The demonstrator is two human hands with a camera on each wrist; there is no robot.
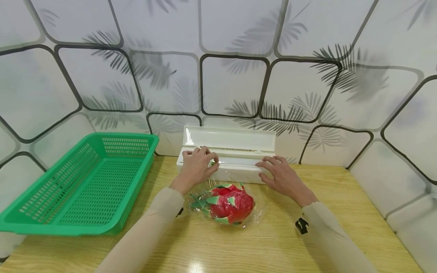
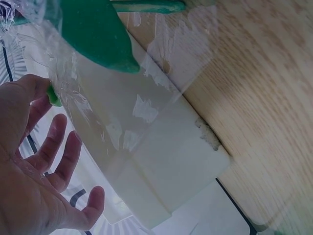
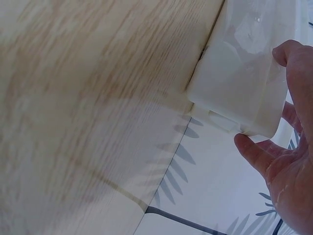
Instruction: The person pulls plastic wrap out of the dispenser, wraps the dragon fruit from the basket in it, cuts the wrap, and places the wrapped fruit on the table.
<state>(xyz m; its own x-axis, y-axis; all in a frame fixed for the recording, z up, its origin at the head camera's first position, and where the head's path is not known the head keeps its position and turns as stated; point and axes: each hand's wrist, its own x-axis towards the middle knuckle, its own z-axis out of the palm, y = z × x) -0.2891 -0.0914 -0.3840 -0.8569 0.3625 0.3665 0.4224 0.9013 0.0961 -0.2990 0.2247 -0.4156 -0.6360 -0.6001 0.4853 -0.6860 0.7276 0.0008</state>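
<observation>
A long white cling film dispenser (image 1: 239, 176) sits against the wall, its lid (image 1: 232, 138) raised. My left hand (image 1: 198, 165) is over its left part, with thumb and forefinger pinching a small green slide cutter (image 2: 54, 96) on the front edge. The other left fingers are spread apart. At the right end, my right hand (image 1: 282, 177) grips the dispenser, thumb on the front face and fingers over the top and end. A red dragon fruit (image 1: 235, 204) with green tips lies before the dispenser on clear cling film (image 1: 260, 210), which runs up to the dispenser's front.
A green plastic basket (image 1: 154, 146) with perforated sides stands on the left of the wooden table (image 1: 218, 250). Patterned wall covering (image 1: 235, 87) rises behind the dispenser and along both sides. Dark straps show at both sleeves.
</observation>
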